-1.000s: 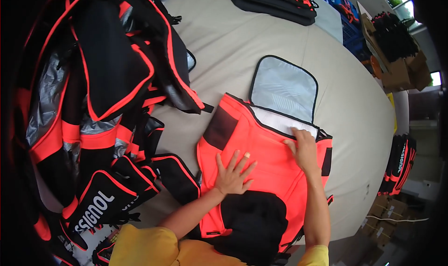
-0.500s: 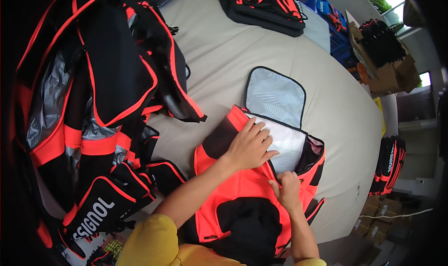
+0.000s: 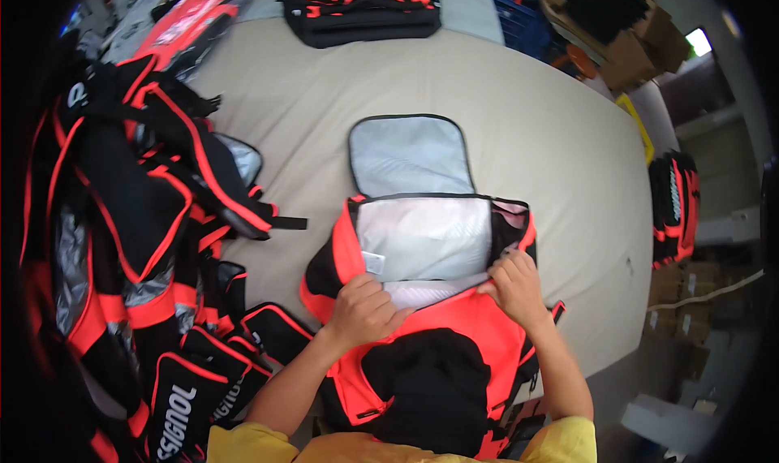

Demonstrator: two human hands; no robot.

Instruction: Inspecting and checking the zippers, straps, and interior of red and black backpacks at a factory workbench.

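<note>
Now left-hand grip [image 3: 363, 310] and right-hand grip [image 3: 516, 288] both clamp the coral-red-and-black fabric bag [image 3: 462, 312], lower centre, by its front edge; it gapes wider than earlier, exposing more silvery lining [image 3: 426, 240].

Fingertips of the left hand [image 3: 363, 310] curl out of sight at the mouth of a red-and-black bag [image 3: 430, 333], its near end hidden behind a yellow shirt [image 3: 357, 448]. Print on a white label [image 3: 373, 262] inside is too small to read. The top edge crops a far backpack [image 3: 365, 33]; plastic-wrapped goods [image 3: 185, 26], far left, are blurred.
</note>
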